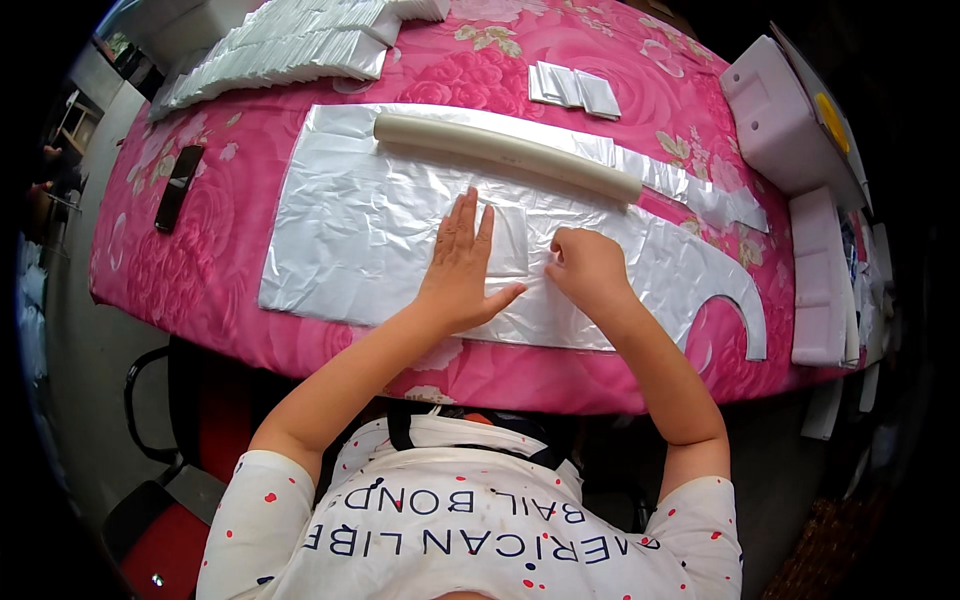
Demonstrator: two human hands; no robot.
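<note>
A flat layer of thin, shiny white plastic aprons [340, 220] lies across the table, with a curved cut-out at its right end. My left hand [460, 260] rests flat on it, fingers stretched and thumb out to the right. Partly beneath that hand is a small folded square of the same plastic [512, 240]. Just right of the square, my right hand [590, 265] is curled closed near the sheet; whatever its fingers hold, if anything, is hidden. Beyond both hands, a long pale tube [500, 152] lies across the aprons.
The table wears a pink floral cloth [150, 260]. Many folded white packets [290, 65] are heaped at the far left, and a few more folded packets [575, 90] lie at the far middle. A black phone [178, 190] is at left. White foam boxes [780, 115] stand along the right edge.
</note>
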